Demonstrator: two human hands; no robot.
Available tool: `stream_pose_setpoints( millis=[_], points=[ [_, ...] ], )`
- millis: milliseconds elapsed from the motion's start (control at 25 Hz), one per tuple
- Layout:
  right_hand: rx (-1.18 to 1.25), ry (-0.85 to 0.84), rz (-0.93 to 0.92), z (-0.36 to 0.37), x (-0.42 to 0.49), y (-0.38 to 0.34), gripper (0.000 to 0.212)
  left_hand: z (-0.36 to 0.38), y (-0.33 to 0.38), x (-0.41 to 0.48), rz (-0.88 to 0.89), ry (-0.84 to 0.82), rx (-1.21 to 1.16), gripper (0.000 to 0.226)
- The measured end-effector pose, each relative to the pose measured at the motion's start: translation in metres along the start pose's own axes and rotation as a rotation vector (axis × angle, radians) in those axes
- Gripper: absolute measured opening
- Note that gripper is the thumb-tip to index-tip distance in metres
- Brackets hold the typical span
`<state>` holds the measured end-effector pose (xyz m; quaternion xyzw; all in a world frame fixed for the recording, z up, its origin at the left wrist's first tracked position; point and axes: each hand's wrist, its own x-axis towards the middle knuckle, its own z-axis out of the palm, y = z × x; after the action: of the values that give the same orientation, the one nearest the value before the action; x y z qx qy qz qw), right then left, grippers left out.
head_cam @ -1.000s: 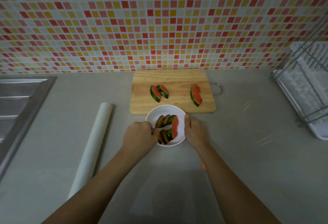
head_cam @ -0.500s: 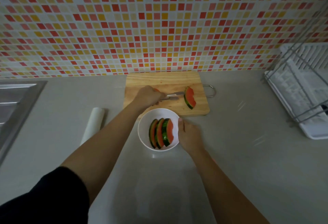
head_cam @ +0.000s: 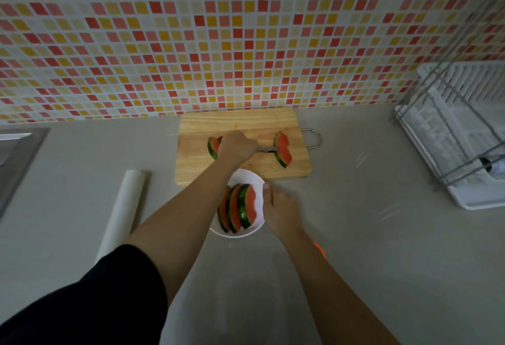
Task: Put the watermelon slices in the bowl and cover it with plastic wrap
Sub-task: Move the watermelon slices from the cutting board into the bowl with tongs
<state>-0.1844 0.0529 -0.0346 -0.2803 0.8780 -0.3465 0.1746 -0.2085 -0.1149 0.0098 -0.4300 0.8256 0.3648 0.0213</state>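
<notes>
Left hand [head_cam: 236, 147]: gripping a metal utensil [head_cam: 267, 149], possibly tongs, its tip touching the right watermelon slice [head_cam: 282, 150] on the cutting board [head_cam: 246, 123].
Right hand [head_cam: 278, 208]: holding the right rim of the white bowl [head_cam: 247, 176], thumb resting on the edge.
Bowl: sitting at frame centre, just below the board, holding three slices [head_cam: 240, 208] on edge.
Left slice [head_cam: 213, 147]: lying on the board, partly hidden by the left hand.
Plastic wrap roll [head_cam: 123, 208]: lying at centre left.

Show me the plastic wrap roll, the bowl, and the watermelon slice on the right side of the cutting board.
plastic wrap roll [head_cam: 123, 208]: head view, middle of the roll.
bowl [head_cam: 249, 177]: head view, bare white far wall.
right watermelon slice [head_cam: 283, 150]: head view, red flesh.
</notes>
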Motion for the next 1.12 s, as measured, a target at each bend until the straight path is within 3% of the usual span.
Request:
stream_pose_setpoints(
  millis=[320, 480, 600, 840, 1120],
  points=[
    [0.093, 0.001, 0.022, 0.003, 0.0, 0.005, 0.049, -0.084, -0.046, -0.074, -0.013, 0.191, -0.293, 0.023],
    [0.125, 0.04, 0.089, 0.003, 0.0, 0.003, 0.052, -0.104, -0.089, -0.137, -0.038, 0.114, -0.192, 0.018],
    [0.148, 0.035, 0.14, 0.003, -0.001, 0.002, 0.053, -0.082, -0.097, -0.159, 0.033, 0.071, 0.04, 0.022],
    [0.116, 0.054, 0.132, 0.006, 0.002, 0.002, 0.061, -0.032, -0.071, -0.168, 0.133, 0.164, 0.399, 0.037],
    [0.121, 0.046, 0.112, 0.004, 0.002, 0.003, 0.057, -0.041, -0.064, -0.171, 0.129, 0.127, 0.417, 0.039]
  ],
)
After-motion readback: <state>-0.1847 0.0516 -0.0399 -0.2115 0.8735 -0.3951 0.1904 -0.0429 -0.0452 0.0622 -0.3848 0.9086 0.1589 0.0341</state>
